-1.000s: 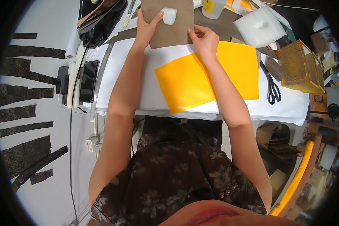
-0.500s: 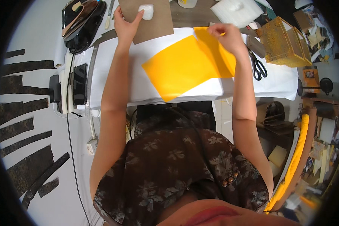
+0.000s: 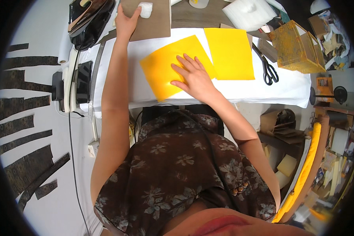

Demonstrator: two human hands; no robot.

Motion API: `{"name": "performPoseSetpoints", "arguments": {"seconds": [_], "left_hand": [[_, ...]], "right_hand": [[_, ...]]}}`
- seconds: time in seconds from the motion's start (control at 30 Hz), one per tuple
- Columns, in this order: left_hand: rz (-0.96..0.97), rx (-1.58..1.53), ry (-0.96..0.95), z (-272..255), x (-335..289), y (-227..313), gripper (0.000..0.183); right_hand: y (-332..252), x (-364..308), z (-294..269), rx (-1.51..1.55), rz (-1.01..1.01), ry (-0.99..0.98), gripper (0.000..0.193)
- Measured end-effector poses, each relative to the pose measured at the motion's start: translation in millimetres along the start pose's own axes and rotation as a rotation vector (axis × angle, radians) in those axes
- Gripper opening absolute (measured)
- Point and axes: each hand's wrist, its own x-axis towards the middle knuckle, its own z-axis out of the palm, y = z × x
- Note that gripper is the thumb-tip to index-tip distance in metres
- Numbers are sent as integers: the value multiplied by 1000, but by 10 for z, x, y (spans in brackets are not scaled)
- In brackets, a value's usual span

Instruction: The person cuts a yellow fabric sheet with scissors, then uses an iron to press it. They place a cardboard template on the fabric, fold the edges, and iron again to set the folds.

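My right hand [image 3: 194, 78] lies flat, fingers spread, on a tilted yellow sheet [image 3: 155, 67] in the middle of the white-covered table. A second yellow sheet [image 3: 230, 55] lies just right of it, their edges close together at one corner. At the far left, my left hand [image 3: 126, 23] grips the left edge of a stiff grey-brown board [image 3: 155, 27]. Its thumb rests on top, against a small white lump [image 3: 146, 10] whose kind I cannot make out. Some of the left fingers are hidden. The board's far edge runs out of view.
Black-handled scissors [image 3: 269, 72] lie right of the second sheet, near a yellow patterned box [image 3: 289, 45] and white foam [image 3: 249, 13]. A black iron-like appliance [image 3: 91, 25] stands far left, its cable hanging down. Dark patterned strips [image 3: 27, 161] lie on the left.
My right hand has come down from the far right onto the tilted yellow sheet. That sheet has shifted left, exposing more of the second one. My left hand and the board have moved slightly left.
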Motion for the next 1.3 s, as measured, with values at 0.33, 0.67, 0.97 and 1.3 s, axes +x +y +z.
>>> {"name": "performPoseSetpoints", "arguments": {"seconds": [0.33, 0.67, 0.97, 1.3], "left_hand": [[134, -385, 16, -777, -58, 1117, 27], [546, 326, -493, -712, -1871, 2171, 50], [-48, 157, -155, -1243, -2121, 1304, 34], [-18, 294, -268, -1208, -2177, 1145, 49]], "right_hand": [[-108, 416, -382, 549, 214, 304, 39], [93, 202, -988, 1119, 486, 234, 25], [488, 146, -386, 934, 682, 302, 21], [409, 128, -183, 1046, 665, 296, 20]]}}
